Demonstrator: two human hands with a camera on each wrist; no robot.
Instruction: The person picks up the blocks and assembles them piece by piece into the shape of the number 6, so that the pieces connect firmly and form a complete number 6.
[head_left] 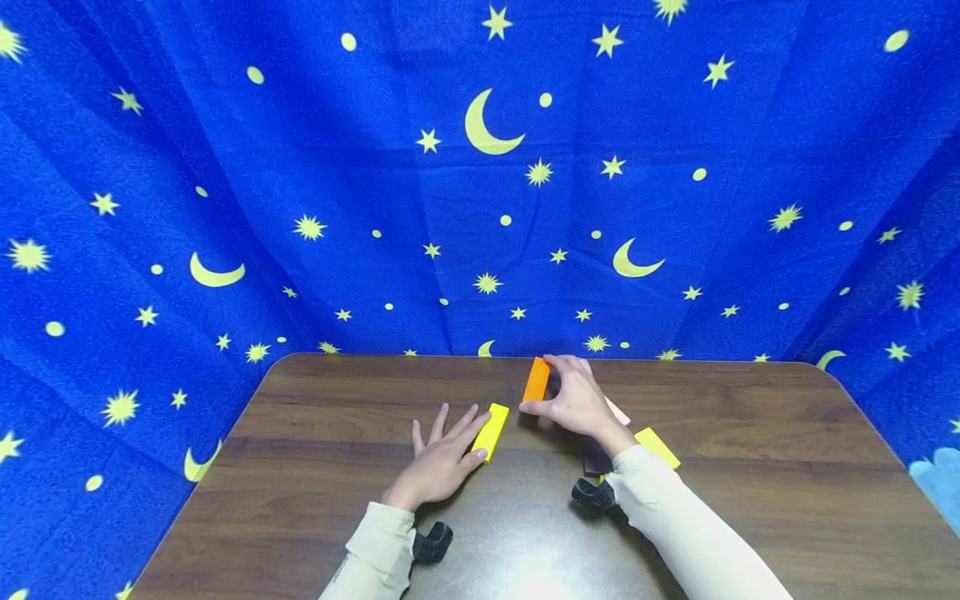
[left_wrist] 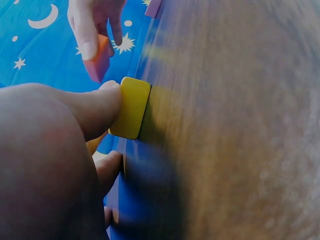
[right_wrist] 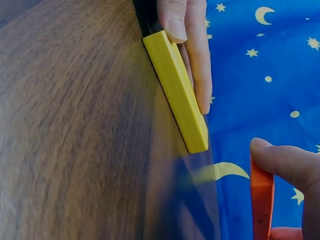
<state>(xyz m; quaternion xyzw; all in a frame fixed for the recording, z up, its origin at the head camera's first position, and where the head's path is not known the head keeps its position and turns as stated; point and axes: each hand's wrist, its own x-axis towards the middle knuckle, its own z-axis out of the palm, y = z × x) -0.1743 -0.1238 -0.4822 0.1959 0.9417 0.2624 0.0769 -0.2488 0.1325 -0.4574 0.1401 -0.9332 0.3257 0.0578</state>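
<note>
At the twelve o'clock side of the counter [head_left: 322, 417], my right hand [head_left: 576, 402] clamps its fingers on one raised orange block [head_left: 536, 381]; at its seven, my left hand [head_left: 441, 465] rests spread fingers against one yellow block [head_left: 492, 432]. Around four I count at least one second yellow piece [head_left: 660, 448], one pink piece [head_left: 619, 412], one dark piece [head_left: 595, 464], my sleeve [head_left: 675, 517] obstructing.

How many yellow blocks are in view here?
2 clearly: one yellow block at the left hand, another beside the right sleeve. A yellow sliver left of that sleeve may be a third, mostly hidden.
</note>
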